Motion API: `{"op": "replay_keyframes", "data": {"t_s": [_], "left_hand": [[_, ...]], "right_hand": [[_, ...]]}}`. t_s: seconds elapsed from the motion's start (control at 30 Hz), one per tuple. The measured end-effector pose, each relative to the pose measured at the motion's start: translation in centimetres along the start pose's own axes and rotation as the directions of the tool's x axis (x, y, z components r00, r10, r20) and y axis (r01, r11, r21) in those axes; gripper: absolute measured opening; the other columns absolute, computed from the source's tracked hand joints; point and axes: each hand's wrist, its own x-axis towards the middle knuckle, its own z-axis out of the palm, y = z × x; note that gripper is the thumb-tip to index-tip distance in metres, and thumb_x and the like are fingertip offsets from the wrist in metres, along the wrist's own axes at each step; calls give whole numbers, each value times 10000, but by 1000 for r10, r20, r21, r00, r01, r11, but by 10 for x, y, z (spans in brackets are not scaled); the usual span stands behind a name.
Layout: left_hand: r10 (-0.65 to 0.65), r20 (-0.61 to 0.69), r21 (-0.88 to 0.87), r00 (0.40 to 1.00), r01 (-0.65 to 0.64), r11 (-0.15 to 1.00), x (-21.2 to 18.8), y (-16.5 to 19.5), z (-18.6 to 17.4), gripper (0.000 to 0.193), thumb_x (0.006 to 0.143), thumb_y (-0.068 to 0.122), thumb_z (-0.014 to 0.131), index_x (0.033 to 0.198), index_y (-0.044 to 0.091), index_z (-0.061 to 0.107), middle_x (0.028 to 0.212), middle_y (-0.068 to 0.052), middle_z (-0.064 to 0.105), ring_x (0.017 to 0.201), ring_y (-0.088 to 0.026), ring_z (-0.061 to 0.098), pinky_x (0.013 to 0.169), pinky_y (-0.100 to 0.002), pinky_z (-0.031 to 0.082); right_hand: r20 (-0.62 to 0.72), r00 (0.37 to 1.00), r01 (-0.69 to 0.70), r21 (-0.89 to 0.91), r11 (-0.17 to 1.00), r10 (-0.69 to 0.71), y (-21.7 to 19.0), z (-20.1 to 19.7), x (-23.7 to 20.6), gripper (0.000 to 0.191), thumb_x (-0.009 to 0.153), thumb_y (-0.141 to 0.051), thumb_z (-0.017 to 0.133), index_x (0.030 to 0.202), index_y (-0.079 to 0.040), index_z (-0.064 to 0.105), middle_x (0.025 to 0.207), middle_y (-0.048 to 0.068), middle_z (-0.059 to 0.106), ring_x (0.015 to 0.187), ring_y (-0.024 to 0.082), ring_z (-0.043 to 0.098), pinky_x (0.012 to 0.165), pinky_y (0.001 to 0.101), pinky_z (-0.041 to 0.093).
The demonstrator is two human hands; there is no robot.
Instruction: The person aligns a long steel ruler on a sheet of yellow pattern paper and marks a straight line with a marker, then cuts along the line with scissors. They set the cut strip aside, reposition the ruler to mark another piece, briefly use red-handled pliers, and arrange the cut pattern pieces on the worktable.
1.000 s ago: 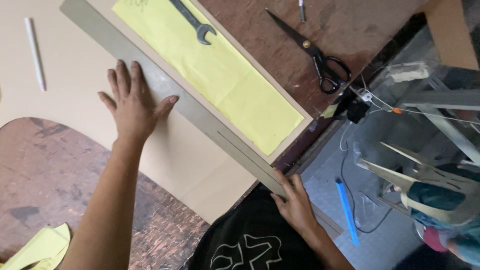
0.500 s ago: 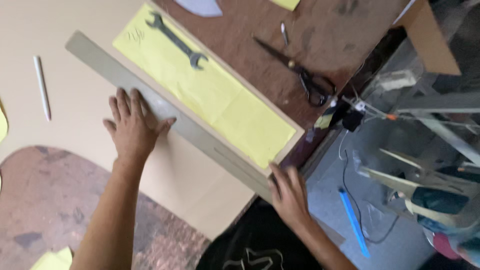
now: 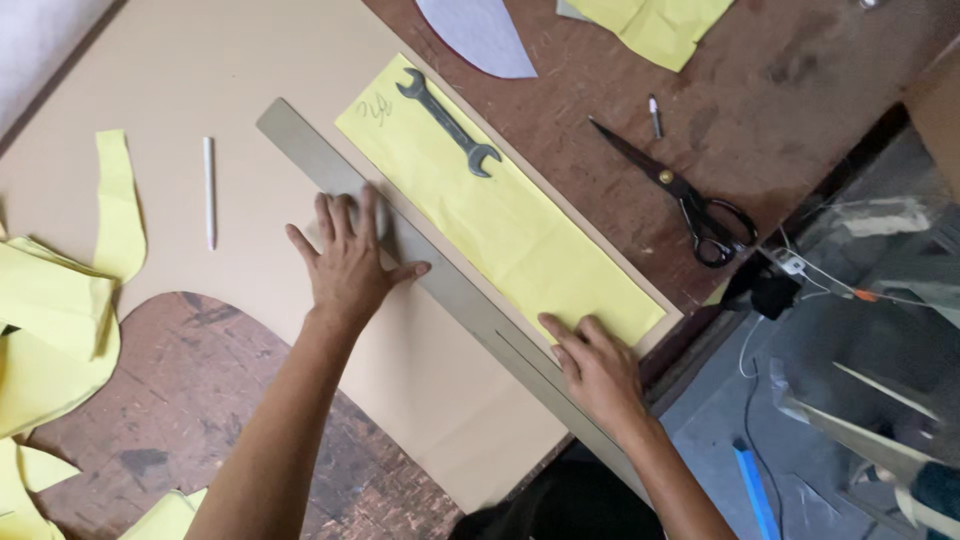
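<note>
1. The tan card sheet (image 3: 200, 80) covers the desk (image 3: 800, 70) as before.
2. The long steel ruler (image 3: 450, 290) lies diagonally beside the yellow strip (image 3: 520, 230).
3. Left hand (image 3: 350, 260) has crept up-ruler, flat, grip released; right hand (image 3: 600, 370) still presses its lower end, open-palmed.

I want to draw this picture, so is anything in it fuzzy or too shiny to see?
Head view: the fingertips of the left hand look smeared where they press the long metal ruler; the right hand, the wrench and the scissors are fairly sharp; the light is soft, with faint shadows and no strong glare; the clutter at the lower right is dim and hard to make out.
</note>
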Motion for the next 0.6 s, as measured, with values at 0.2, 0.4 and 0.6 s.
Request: {"op": "replay_keyframes", "data": {"t_s": [0.2,0.4,0.6], "left_hand": [[38,144,96,989,-52,994,12,8,-16,1176,622,743,783,1602,443,205,1479,-230,368,1402,-505,282,1033,-853,178],[35,135,65,990,-44,997,12,10,-23,1121,628,676,825,1581,412,298,1457,-263,382,1392,-539,294,1057,-820,204],[41,49,-105,998,-36,994,7,-3,0,1131,646,659,820,1591,313,305,1488,-283,346,1411,-536,259,1058,-791,219]], "right_hand": [[48,998,-43,-30,999,45,4,3,4,525,876,-184,703,1389,-267,631,828,59,545,682,242,604,641,434,521],[97,991,-99,108,989,88,-8,-4,16,504,898,-200,723,1392,-230,630,842,59,570,702,235,606,664,421,535],[224,975,-30,76,997,13,-41,14,40,720,805,-271,801,1480,-217,556,922,69,587,713,261,619,644,396,555]]}}
